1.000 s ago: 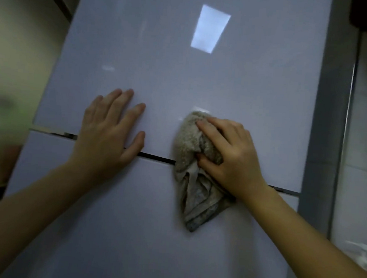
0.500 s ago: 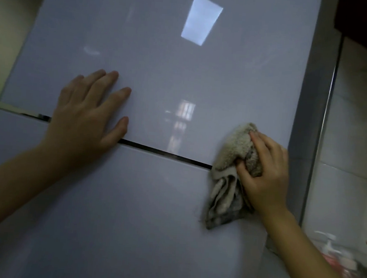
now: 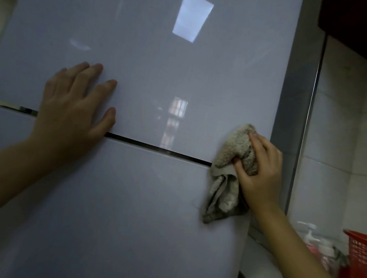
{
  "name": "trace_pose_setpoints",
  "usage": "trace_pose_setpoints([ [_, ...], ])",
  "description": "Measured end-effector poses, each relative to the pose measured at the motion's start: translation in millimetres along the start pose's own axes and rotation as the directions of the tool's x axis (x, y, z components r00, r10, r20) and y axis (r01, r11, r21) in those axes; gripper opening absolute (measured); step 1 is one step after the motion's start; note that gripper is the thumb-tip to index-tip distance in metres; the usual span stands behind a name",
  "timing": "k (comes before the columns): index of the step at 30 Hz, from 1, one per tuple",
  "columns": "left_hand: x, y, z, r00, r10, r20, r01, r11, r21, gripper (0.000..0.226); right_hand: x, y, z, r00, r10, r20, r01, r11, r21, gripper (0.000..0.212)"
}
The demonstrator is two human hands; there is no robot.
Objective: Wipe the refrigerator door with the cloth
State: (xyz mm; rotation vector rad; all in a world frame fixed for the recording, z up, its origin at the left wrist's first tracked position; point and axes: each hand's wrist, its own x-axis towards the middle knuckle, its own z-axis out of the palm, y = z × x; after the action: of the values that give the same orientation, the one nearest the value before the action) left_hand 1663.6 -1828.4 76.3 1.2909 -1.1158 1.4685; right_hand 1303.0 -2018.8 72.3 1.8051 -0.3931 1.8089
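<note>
- Pressing the cloth (image 3: 234, 164) against the refrigerator door (image 3: 161, 72), your right hand (image 3: 260, 172) sat at the door's right edge, right over the dark seam (image 3: 155, 149) between the upper and lower panels.
- Your right hand was closed on the cloth, fingers (image 3: 257, 144) curled over its bunched top and the thumb tucked into the folds.
- The cloth lay under and just left of that hand, its long axis running down the door: a fluffy wad above the seam, a limp tail hanging below it.
- Your left hand (image 3: 71, 113) was open and empty, flat on the door near its left edge, palm across the same seam; it was well apart from the cloth, so the right was the working hand.
- All unwiped panel lay to the left of the cloth; I judged the coming stroke had to run back that way, since no door remained to its right.
- The door was smooth, glossy and pale, mirroring a window; the cloth was coarse beige terry, soft and crumpled.
</note>
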Motion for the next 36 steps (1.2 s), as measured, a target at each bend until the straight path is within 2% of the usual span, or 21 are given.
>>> trace_pose_setpoints([
  [6,1,-5,2,1.000,0.026,0.006,-0.026,1.000,0.015,0.062,-4,-8,5,0.986,0.159,-0.057,-0.157,0.987,0.033,0.060],
  [15,5,-13,-6,0.997,0.066,0.042,-0.069,0.996,0.064,0.061,11,-6,8,0.993,0.106,-0.056,-0.104,0.994,0.036,0.058],
  [22,12,-11,-8,0.998,0.057,0.039,-0.060,0.996,0.062,0.062,76,-33,34,0.999,-0.040,-0.002,0.040,0.999,0.020,0.064],
  [25,28,-16,-9,0.995,0.097,0.032,-0.099,0.993,0.063,0.059,107,-48,45,0.997,-0.076,0.006,0.076,0.997,0.025,0.065],
  [29,71,-33,-14,0.993,0.105,0.053,-0.110,0.989,0.098,0.059,148,-62,55,0.992,-0.125,0.022,0.124,0.991,0.048,0.062],
  [34,141,-51,-14,0.990,0.116,0.078,-0.123,0.987,0.104,0.060,185,-68,65,0.958,-0.283,0.056,0.278,0.958,0.075,0.059],
  [36,172,-54,-14,0.988,0.126,0.091,-0.134,0.986,0.095,0.060,213,-63,66,0.957,-0.285,0.055,0.281,0.956,0.082,0.058],
])
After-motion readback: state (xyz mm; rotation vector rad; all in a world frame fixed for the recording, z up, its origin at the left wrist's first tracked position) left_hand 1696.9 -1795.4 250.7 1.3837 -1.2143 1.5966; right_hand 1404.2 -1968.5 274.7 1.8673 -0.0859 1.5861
